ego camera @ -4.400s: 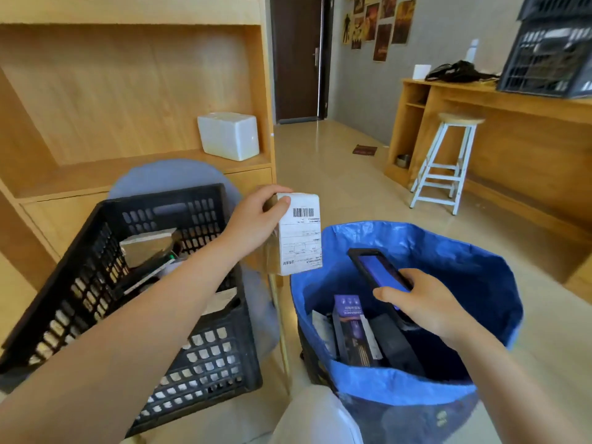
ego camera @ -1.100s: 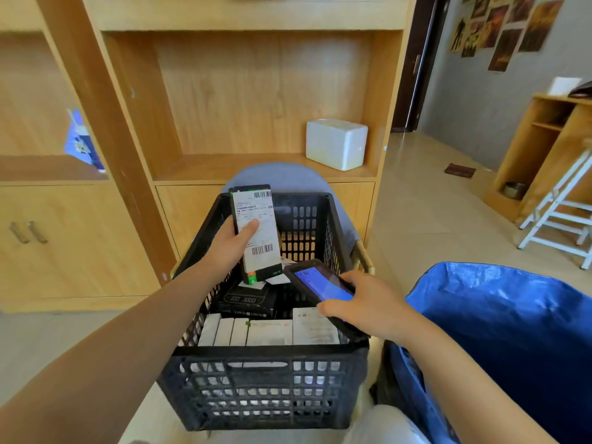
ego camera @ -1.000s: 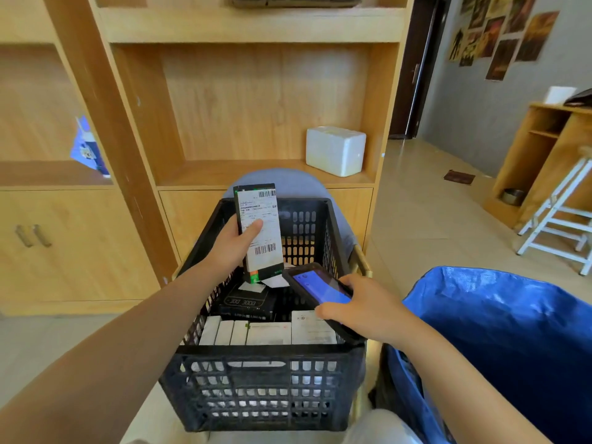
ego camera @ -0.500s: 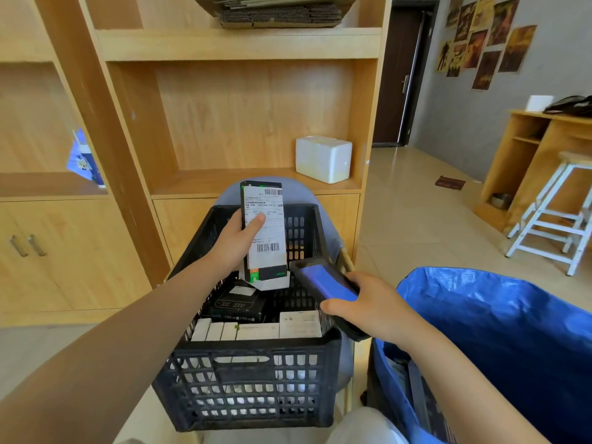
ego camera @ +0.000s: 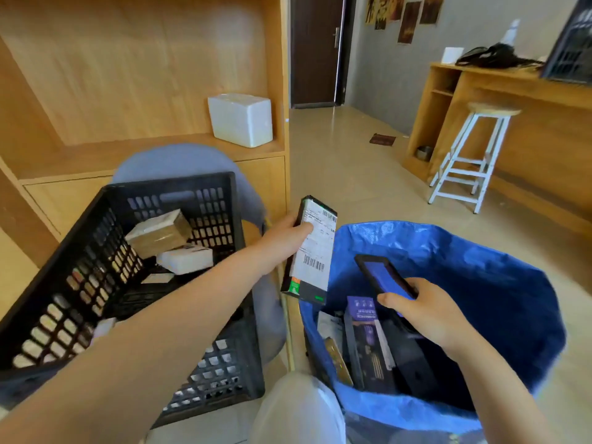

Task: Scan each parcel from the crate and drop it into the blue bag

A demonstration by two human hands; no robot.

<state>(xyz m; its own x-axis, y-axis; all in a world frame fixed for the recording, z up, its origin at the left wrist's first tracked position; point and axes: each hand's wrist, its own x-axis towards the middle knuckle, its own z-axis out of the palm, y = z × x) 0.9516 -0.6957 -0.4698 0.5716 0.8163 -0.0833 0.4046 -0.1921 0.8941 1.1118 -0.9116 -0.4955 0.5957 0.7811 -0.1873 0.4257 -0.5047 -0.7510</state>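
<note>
Head view: your left hand (ego camera: 285, 237) grips the labelled parcel (ego camera: 310, 249) upright at the blue bag (ego camera: 480, 267)'s 9 o'clock rim, while your right hand (ego camera: 426, 310) clasps the scanner (ego camera: 384, 277) over the bag. This looks like the drop step: carry the parcel toward 3 o'clock, then open your fingers. The crate (ego camera: 179, 193) at 9 o'clock holds more parcels.

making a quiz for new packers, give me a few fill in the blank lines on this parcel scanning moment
1. The left hand holds a labelled parcel at the near rim of the ____ bag.
2. The right hand holds a scanner whose screen glows ____.
3. The remaining parcels lie in a black ____.
4. The white foam box sits on a wooden ____.

Missing words: blue; blue; crate; shelf
</note>
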